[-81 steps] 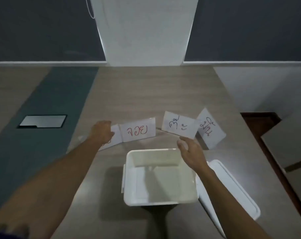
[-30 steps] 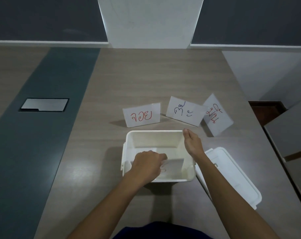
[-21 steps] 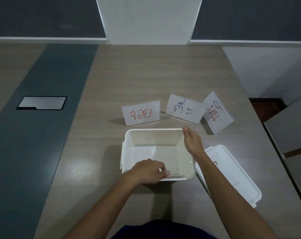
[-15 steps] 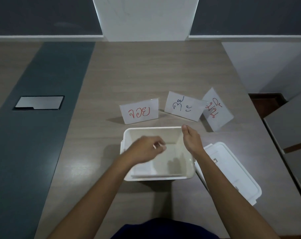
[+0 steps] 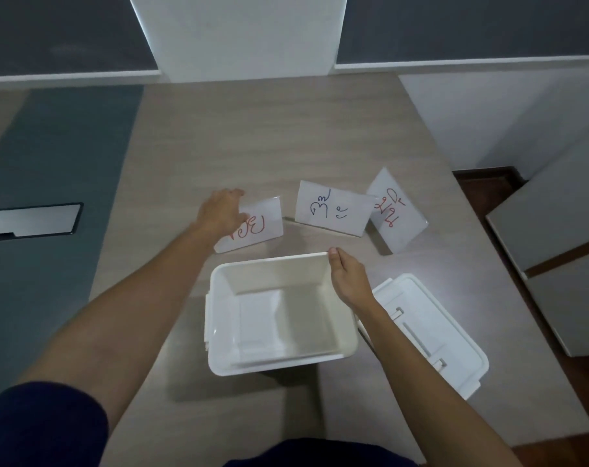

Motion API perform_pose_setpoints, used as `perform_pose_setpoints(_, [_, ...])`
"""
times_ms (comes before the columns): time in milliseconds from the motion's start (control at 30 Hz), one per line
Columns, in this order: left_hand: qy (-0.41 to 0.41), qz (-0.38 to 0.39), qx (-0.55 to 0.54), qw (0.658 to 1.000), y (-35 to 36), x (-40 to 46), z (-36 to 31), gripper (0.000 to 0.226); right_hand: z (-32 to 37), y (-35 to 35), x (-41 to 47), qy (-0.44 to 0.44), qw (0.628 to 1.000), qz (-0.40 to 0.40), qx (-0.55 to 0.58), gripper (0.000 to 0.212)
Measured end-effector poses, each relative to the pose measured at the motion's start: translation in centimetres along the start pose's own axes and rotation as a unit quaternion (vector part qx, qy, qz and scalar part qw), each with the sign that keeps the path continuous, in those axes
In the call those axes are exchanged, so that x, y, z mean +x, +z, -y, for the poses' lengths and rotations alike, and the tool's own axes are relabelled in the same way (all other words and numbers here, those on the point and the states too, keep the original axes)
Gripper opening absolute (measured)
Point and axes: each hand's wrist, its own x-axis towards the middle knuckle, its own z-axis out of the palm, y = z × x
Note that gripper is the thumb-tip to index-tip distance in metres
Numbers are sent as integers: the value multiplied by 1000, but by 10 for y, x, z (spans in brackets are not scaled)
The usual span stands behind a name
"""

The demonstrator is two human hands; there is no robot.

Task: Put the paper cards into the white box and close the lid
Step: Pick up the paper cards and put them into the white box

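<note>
Left hand (image 5: 220, 212): you've left the white box (image 5: 279, 311) with one card (image 5: 257, 326) inside; fingers now closing around the red-lettered card (image 5: 259, 224). Right hand (image 5: 348, 279) steadies the rim. Lid (image 5: 424, 335) off beside.

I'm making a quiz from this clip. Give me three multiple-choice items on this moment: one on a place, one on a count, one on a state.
1. Where is the lid?
A. on the box
B. on the table, right of the box
C. in the left hand

2. How many cards stand on the table outside the box?
A. one
B. three
C. five

3. What state is the box in?
A. open
B. closed
C. upside down

Key:
1 B, it lies flat beside the box.
2 B, the red card, middle card and right card.
3 A, its inside shows.
</note>
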Motion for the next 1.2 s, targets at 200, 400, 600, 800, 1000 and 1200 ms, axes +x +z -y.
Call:
perform_pose_setpoints(200, [-19, 9, 21, 1000, 9, -14, 2, 44, -3, -2, -5, -4, 1000, -3, 4, 41])
perform_pose_setpoints(400, [16, -102, 2, 995, -13, -49, -19, 45, -17, -13, -8, 15, 1000, -12, -7, 42])
perform_pose_setpoints(600, [66, -194, -29, 978, -47, -109, -53, 35, -33, -30, -6, 35, 999, -33, -16, 40])
perform_pose_setpoints(800, [176, -170, -67, 967, -17, -172, -63, 34, -41, -33, -4, 50, 998, -39, -13, 40])
perform_pose_setpoints(1000, [145, -30, -53, 988, 37, -186, -59, 35, -48, -28, -3, 74, 996, -40, -7, 38])
perform_pose_setpoints(1200, [165, 103, -27, 981, 75, -185, -62, 38, -54, -32, -3, 79, 996, -38, -1, 38])
